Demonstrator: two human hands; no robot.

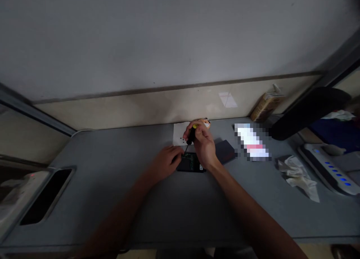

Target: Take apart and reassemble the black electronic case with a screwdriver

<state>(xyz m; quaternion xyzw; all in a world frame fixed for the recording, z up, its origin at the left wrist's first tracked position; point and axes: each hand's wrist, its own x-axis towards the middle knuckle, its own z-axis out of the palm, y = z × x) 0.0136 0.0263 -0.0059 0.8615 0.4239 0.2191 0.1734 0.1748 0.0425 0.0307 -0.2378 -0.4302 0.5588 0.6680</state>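
Note:
My right hand [204, 148] is wrapped round a black and yellow screwdriver [191, 135], whose thin shaft slants down to the left. Its tip meets the upper left part of a green circuit board [192, 159] in a dark flat case. My left hand [166, 162] grips the board's left end, fingertips close to the screwdriver tip. Behind the board lies a white sheet of paper [178, 130] with several tiny dark pieces on it, apparently screws. A dark flat cover [225, 150] rests to the right of my right hand.
A lit, blurred phone [252, 142] and a crumpled tissue [298, 174] lie on the right of the grey table [112, 150]. Beyond them stand a power strip [327, 169], a black cylinder [309, 112] and a box [266, 106]. A dark-screened phone [47, 196] lies at left.

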